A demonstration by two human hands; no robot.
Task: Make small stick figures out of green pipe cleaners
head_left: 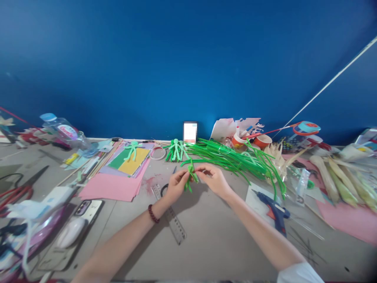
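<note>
My left hand [178, 184], with a dark red bead bracelet at the wrist, pinches a small green pipe cleaner figure [190, 173] above the table. From the other side, the fingertips of my right hand [214, 179] close on the same figure's right part. Its shape is bent and twisted, partly covered by my fingers. Beyond my hands, several finished-looking green pipe cleaner figures [176, 149] lean by the wall, and a lighter one [133, 151] lies on coloured sheets. A large bundle of loose green pipe cleaners [224, 151] lies to the right of them.
Below my left hand lies a clear ruler [173, 224]. A blue glue gun [273, 210] rests at right near corn husks [326, 177]. Pink paper [108, 186], a phone [88, 208], red-handled scissors [23, 192] and a bottle [66, 129] are at left. A small screen [190, 132] stands against the blue wall.
</note>
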